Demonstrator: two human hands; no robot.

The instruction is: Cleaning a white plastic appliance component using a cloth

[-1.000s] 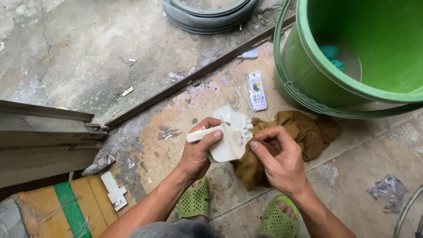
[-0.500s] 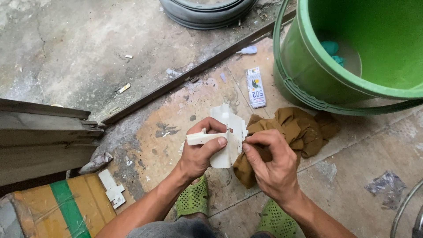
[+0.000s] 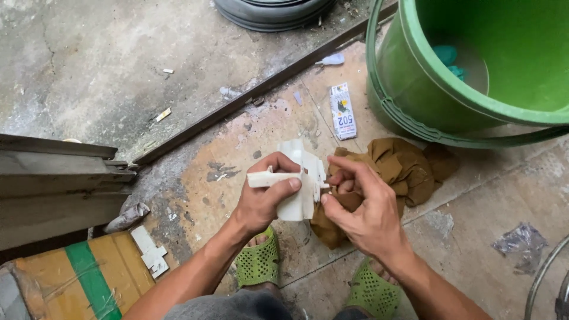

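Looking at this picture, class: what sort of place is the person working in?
Probably an outdoor yard or doorway used for repairs: a rough, stained concrete floor, a big green tub, a tyre and scattered scraps.

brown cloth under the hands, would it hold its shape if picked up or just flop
The brown cloth lies crumpled in soft folds on the floor, so it would probably flop and drape, not hold its shape. It looks thin, so likely light for its size. Its bunched folds suggest that a push would crumple it further, not slide it whole; it cannot roll.
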